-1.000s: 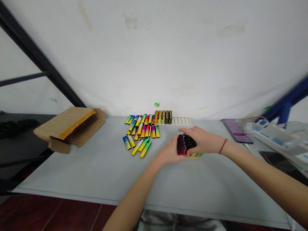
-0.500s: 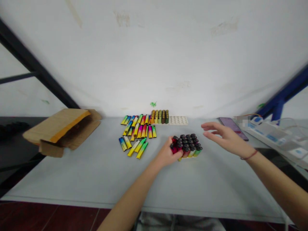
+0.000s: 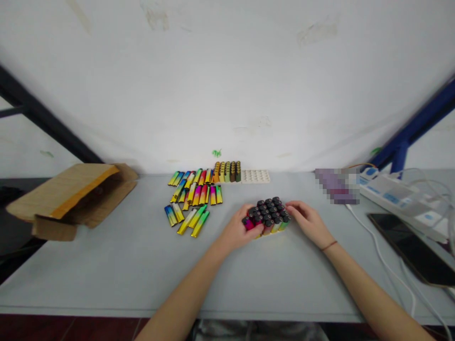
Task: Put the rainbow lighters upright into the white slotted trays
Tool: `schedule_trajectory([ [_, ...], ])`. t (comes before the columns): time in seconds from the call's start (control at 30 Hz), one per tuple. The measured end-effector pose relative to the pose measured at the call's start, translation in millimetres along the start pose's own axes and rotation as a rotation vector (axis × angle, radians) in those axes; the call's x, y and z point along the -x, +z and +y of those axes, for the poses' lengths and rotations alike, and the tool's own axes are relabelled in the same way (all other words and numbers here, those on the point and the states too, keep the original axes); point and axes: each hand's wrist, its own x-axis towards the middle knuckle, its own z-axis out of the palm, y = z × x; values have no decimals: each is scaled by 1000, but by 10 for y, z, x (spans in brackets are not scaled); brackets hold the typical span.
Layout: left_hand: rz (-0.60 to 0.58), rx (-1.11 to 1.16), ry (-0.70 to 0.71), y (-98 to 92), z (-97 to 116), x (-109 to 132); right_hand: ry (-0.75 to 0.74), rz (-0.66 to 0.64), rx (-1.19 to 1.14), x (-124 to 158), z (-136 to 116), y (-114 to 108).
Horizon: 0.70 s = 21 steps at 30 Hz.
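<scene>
A block of shiny coloured tubes with black tops (image 3: 269, 212) stands upright and close together in a white holder near the middle of the table. My left hand (image 3: 241, 229) is wrapped around the block's left side, thumb at the front, fingers partly hidden behind it. At the right side of the block, my right hand (image 3: 306, 220) is open with fingers curved, its fingertips beside the tubes; I cannot tell whether they touch. Loose gradient-coloured tubes (image 3: 194, 192) lie in a pile to the left. Behind, more tubes with gold-coloured ends (image 3: 227, 171) stand upright next to a white tray with holes (image 3: 256, 176).
An opened cardboard box (image 3: 81, 189) lies on its side at the left. On the right are a blurred-out phone (image 3: 336, 186), a power strip (image 3: 398, 201), a dark phone (image 3: 414, 248) and white cables (image 3: 382, 255). The wall (image 3: 227, 85) closes off the back.
My right hand has come down and left to the right side of the black-topped tubes. My left hand keeps its hold. The whole view has shifted slightly.
</scene>
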Motion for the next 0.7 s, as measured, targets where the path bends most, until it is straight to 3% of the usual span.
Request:
schedule_trajectory([
  [0.47, 135, 153, -149, 55, -52, -6, -9, -56, 6, 73, -128, 13],
  [0.7, 434, 374, -246, 94, -95, -117, 1, -59, 9, 69, -113, 14],
])
